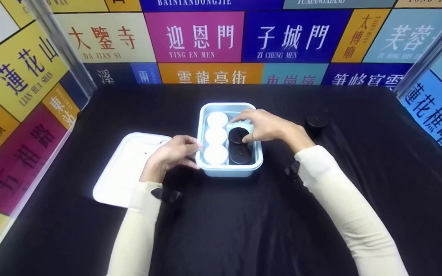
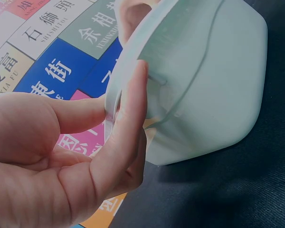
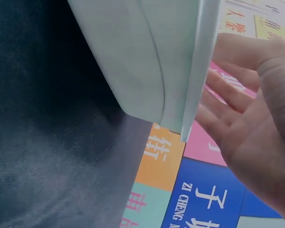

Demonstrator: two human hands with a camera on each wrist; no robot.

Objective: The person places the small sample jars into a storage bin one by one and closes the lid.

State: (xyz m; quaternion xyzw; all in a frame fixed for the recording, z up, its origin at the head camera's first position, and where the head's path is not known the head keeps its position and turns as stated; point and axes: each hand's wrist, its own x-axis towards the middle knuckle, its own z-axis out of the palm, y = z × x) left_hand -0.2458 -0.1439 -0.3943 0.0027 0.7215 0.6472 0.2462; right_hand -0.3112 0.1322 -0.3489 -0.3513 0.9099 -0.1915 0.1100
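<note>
A pale blue-green plastic box (image 1: 230, 172) stands on the black cloth. Three white round pieces (image 1: 216, 136) line its left side. In its right side are two black round pieces, the nearer one (image 1: 240, 155) beside the upper one (image 1: 238, 135). My left hand (image 1: 175, 152) pinches the box's left rim between thumb and fingers, as the left wrist view shows. Over the right side reaches my right hand (image 1: 263, 124), its thumb at the upper black piece and its fingers spread apart beyond it. In the right wrist view the box wall hides those fingertips.
A white lid (image 1: 117, 172) lies flat left of the box, partly behind the left forearm. Another black round piece (image 1: 316, 122) sits on the cloth beyond the right wrist. Panels with printed characters (image 1: 200, 36) wall in the back and sides.
</note>
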